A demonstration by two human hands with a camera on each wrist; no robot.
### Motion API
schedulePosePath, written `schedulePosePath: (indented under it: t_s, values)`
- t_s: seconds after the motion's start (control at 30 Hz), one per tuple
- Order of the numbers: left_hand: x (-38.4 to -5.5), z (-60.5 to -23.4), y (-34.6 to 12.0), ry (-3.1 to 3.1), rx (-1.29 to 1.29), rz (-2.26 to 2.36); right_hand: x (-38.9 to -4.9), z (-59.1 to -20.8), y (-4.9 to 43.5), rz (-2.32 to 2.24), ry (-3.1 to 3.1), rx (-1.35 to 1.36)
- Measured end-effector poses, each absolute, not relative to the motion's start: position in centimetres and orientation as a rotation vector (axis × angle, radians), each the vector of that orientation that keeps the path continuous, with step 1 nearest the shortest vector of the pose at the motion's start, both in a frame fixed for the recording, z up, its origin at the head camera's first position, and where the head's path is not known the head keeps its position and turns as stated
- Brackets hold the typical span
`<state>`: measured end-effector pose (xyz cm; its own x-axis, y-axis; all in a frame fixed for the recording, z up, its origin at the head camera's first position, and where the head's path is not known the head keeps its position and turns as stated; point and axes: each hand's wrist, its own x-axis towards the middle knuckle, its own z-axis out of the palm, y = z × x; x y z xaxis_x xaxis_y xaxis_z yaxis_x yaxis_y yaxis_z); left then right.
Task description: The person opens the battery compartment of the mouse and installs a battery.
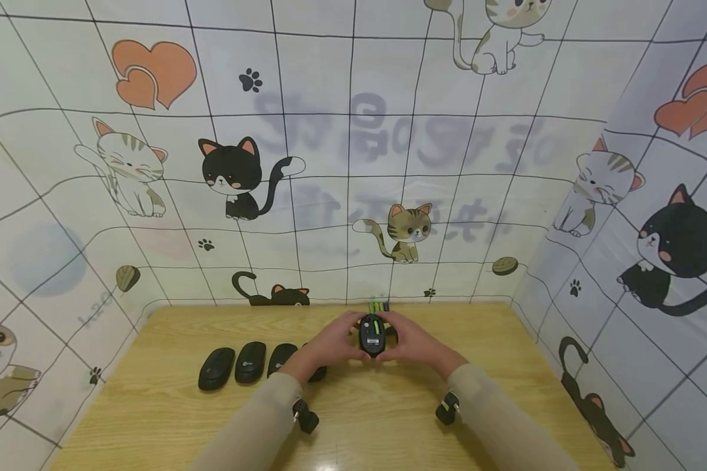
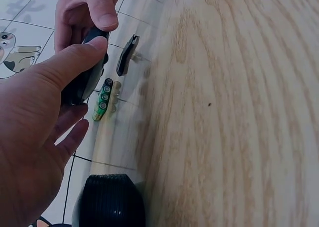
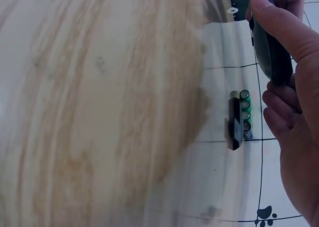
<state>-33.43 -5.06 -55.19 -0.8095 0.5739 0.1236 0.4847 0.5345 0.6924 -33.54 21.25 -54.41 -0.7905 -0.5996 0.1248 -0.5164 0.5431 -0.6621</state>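
Note:
Both hands hold a black computer mouse (image 1: 372, 343), its underside turned up towards the head camera. A green battery (image 1: 377, 327) shows in its open compartment, above a pale label. The left hand (image 1: 338, 339) grips the mouse's left side and the right hand (image 1: 410, 340) its right side. In the left wrist view, both thumbs lie along the mouse's edge (image 2: 94, 80). Beyond the mouse, several green batteries (image 3: 245, 107) stand in a row. Close to them lies a black battery cover (image 3: 236, 125), mostly behind the right hand in the head view.
Several black mice line up on the wooden table (image 1: 171, 418) to the left, among them a leftmost mouse (image 1: 217, 368) and a second mouse (image 1: 250, 362). The left arm partly covers others. A cat-patterned sheet (image 1: 318, 150) rises behind the table's back edge and along both sides.

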Motion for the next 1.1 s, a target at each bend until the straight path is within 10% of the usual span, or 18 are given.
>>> schedulePosePath:
  t_s: [1.1]
  values:
    - [-34.5, -56.0, -3.5, 2.645, 0.864, 1.059, -34.8, -56.7, 21.4, -1.061, 2.681, -0.905]
